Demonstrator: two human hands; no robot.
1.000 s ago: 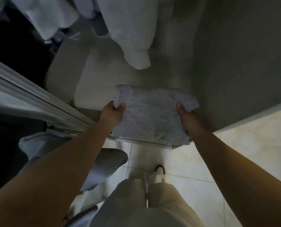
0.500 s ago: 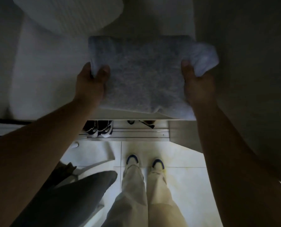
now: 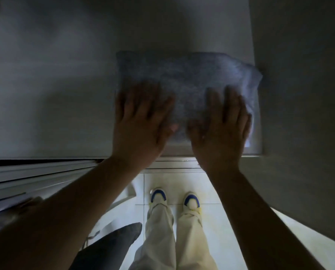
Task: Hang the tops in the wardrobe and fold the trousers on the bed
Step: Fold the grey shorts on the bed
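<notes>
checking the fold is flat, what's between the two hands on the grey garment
In the head view only a bare strip of the folded grey garment shows between the left hand and right hand; both lie flat on it.

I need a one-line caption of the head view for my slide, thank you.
Left hand and right hand press flat on a folded grey garment on a wardrobe shelf.
</notes>
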